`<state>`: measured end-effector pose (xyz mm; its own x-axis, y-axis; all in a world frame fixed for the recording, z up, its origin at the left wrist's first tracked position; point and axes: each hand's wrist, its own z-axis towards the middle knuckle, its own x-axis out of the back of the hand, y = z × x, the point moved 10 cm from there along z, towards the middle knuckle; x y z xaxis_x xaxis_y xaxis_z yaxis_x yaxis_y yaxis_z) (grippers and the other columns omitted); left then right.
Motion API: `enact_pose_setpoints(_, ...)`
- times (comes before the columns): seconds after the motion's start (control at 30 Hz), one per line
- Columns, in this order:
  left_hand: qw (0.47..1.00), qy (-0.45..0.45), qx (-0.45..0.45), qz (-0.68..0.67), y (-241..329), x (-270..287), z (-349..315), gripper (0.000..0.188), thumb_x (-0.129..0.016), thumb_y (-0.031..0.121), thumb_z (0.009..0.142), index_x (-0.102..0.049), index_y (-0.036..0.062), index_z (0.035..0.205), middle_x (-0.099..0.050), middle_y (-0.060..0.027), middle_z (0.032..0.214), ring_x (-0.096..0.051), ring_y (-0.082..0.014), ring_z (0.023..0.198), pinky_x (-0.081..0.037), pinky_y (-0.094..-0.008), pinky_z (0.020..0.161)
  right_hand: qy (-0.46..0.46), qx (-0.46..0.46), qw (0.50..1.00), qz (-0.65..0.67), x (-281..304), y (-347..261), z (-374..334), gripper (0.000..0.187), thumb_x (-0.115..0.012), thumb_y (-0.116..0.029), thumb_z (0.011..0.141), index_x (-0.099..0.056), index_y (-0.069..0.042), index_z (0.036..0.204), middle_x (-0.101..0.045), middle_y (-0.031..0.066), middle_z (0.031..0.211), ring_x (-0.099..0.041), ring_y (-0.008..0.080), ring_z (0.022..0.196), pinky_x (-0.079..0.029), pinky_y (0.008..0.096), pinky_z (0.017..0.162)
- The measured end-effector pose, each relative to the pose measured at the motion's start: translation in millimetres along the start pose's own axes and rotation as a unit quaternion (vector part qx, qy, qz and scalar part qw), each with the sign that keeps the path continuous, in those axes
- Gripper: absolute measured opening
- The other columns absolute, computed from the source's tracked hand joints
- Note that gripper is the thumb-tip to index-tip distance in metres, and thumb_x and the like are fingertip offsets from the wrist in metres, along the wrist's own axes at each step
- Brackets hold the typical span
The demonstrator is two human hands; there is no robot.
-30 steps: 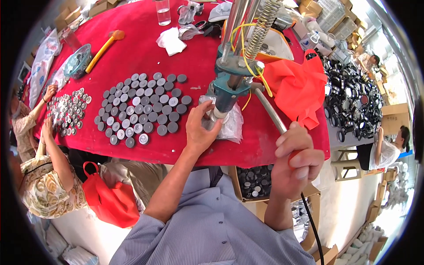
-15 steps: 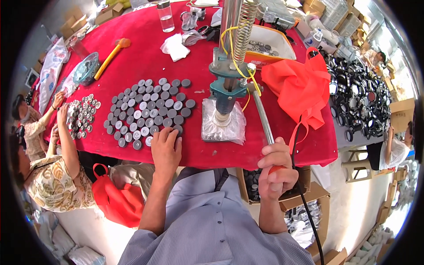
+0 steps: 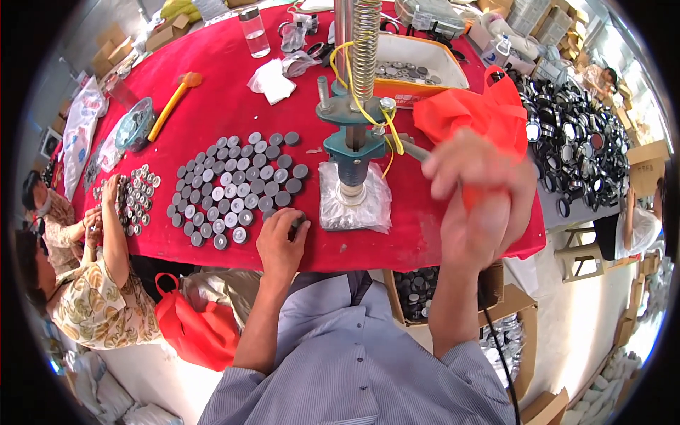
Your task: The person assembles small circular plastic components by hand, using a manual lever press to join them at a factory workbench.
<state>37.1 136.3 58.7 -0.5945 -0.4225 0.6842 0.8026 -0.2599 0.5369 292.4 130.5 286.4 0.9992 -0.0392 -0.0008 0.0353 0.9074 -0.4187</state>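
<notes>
One dark round cap (image 3: pixel 298 217) is pinched in my left hand (image 3: pixel 280 242), left of the press (image 3: pixel 354 145); my right hand (image 3: pixel 489 216), blurred, seems curled around its lever (image 3: pixel 416 150). I judge this a picking-up step; the next move calls for a level, steady grip.

A workshop: lever press (image 3: pixel 354 146), grey discs (image 3: pixel 271 188), heaped black round parts (image 3: pixel 577 152), cardboard boxes (image 3: pixel 643 180).

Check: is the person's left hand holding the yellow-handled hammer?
No, the left hand pinches a dark disc, while the hammer lies apart on the red tablecloth.
</notes>
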Motion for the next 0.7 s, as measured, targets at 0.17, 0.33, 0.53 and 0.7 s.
enact_pose_setpoints(0.17, 0.988, 0.013, 0.042, -0.147, 18, -7, 33, 0.048, -0.087, 0.012, 0.081, -0.061, 0.0044, 0.121, -0.075, -0.0122, 0.106, -0.072, -0.0238, 0.081, -0.056, -0.0339, 0.065, 0.066, -0.068, 0.99, 0.105, -7, 50, 56, 0.022, -0.057, -0.019, 0.103, -0.061, 0.003, 0.103, -0.063, 0.0088, 0.083, -0.06, 0.0119, 0.069, -0.05, 0.0272, 0.065)
enact_pose_setpoints(0.33, 0.98, -0.07, 0.063, -0.176, 34, -47, 56, 0.062, -0.089, 0.014, 0.078, -0.055, 0.0022, 0.127, -0.074, -0.0139, 0.11, -0.071, -0.0243, 0.084, -0.056, -0.0334, 0.069, 0.087, -0.196, 0.967, 0.141, -21, 103, 82, 0.029, -0.058, -0.025, 0.106, -0.061, 0.001, 0.095, -0.054, 0.0007, 0.067, -0.051, 0.0085, 0.061, -0.043, 0.0239, 0.061)
enact_pose_setpoints(0.53, 0.982, -0.051, 0.049, -0.173, 40, -64, 58, 0.066, -0.091, 0.014, 0.076, -0.056, 0.0007, 0.13, -0.073, -0.0159, 0.11, -0.074, -0.0266, 0.094, -0.058, -0.0328, 0.071, 0.079, -0.181, 0.972, 0.124, -16, 107, 89, 0.031, -0.057, -0.027, 0.107, -0.062, 0.001, 0.093, -0.053, -0.0001, 0.067, -0.051, 0.0078, 0.062, -0.044, 0.0241, 0.062)
enact_pose_setpoints(0.7, 0.971, -0.035, 0.057, -0.229, 30, -67, 50, 0.07, -0.092, 0.014, 0.075, -0.056, 0.0003, 0.133, -0.072, -0.0158, 0.112, -0.074, -0.0265, 0.096, -0.058, -0.0322, 0.071, 0.029, -0.043, 0.975, 0.215, -25, 76, 87, 0.029, -0.055, -0.025, 0.107, -0.062, 0.001, 0.096, -0.054, 0.0006, 0.07, -0.051, 0.0074, 0.064, -0.045, 0.0247, 0.064)
